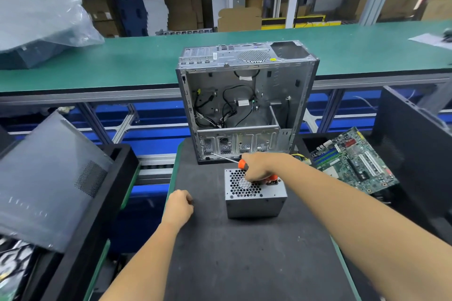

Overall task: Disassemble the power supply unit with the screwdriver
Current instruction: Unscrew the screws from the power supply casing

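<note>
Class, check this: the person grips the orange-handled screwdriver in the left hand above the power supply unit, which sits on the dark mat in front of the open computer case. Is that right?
Not quite. The head view shows the right hand gripping the screwdriver; the left hand rests curled on the dark mat. The power supply unit does sit before the open computer case.

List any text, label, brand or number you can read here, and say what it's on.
None is legible.
White tags inside the computer case: too blurred.
Yellow sticker on the case's rear panel: too small.
Motherboard markings: too small.
Paper on the green bench: unreadable.
Power supply unit: no label visible.
</note>
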{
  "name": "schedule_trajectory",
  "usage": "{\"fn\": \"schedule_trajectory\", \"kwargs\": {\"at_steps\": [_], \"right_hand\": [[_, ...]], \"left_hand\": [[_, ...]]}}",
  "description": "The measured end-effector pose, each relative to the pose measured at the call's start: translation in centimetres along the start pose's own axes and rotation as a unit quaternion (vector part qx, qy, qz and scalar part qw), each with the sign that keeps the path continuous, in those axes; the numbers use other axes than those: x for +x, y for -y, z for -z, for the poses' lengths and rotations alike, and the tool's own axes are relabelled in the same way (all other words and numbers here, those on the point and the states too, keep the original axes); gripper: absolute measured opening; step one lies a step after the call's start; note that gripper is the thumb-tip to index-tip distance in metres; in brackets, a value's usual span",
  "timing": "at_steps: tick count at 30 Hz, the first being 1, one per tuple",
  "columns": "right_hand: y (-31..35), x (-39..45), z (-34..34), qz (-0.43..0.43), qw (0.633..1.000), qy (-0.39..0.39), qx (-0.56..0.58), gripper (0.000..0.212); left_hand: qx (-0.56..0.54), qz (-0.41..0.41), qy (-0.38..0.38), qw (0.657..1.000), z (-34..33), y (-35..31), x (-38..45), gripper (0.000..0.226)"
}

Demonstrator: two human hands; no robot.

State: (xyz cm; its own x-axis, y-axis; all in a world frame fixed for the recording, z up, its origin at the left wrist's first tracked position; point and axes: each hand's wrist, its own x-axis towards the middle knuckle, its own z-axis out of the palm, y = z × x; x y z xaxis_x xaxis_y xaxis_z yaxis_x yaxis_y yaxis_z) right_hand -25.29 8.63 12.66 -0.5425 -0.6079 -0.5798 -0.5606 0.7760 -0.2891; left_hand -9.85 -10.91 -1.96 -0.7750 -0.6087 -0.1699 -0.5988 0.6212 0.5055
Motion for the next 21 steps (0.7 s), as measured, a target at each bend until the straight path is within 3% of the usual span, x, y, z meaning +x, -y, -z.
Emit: {"fn": "schedule_trajectory", "kwargs": {"at_steps": [5, 9, 14, 17, 21], "right_hand": [[-1.1, -1.8, 2.3, 0.025, 0.997, -0.045, 0.048, 0.046], [-0.8, -3.9, 5.5, 0.047, 0.993, -0.102, 0.043, 0.036], [0.0, -7.4, 9.2, 0.08, 0.984, -0.158, -0.011, 0.019], [0.4, -9.5, 10.2, 0.093, 0.98, -0.172, -0.043, 0.016], [0.8, -10.8, 10.3, 0.128, 0.954, -0.269, -0.04, 0.016]], "left_hand": [[-0.094, -0.086, -0.089, 0.988, 2.4, -3.9, -0.3, 0.015], [-0.183, -0.144, -0.118, 0.965, 3.8, -9.3, -0.5, 0.01], [-0.207, -0.233, -0.078, 0.947, 3.1, -13.7, -1.6, 0.032], [-0.175, -0.277, -0.06, 0.943, 2.5, -15.0, -2.0, 0.015], [-0.164, -0.279, -0.028, 0.946, 1.9, -16.3, -2.3, 0.009]]}}
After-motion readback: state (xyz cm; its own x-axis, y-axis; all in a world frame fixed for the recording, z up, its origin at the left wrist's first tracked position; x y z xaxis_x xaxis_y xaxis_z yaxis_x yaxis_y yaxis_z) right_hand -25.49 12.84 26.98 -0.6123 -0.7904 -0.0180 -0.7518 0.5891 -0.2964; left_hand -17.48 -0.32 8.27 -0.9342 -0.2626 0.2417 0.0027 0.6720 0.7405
